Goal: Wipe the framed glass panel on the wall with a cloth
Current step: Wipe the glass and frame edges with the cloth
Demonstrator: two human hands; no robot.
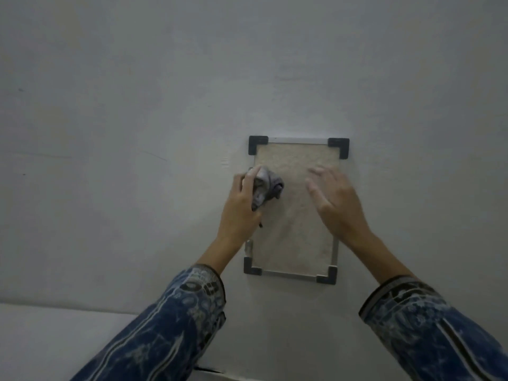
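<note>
A small framed glass panel (291, 237) hangs on a pale wall, with a thin silver frame and black corner pieces; the glass looks beige and mottled. My left hand (240, 207) grips a crumpled grey cloth (265, 188) and presses it against the panel's upper left part, near the left frame edge. On the panel's right side my right hand (336, 200) rests flat, fingers spread and pointing up-left, holding nothing. Both forearms wear blue patterned sleeves.
The plain grey-white wall (137, 133) fills most of the view around the panel. A pale ledge or surface (55, 339) runs along the bottom left below the wall.
</note>
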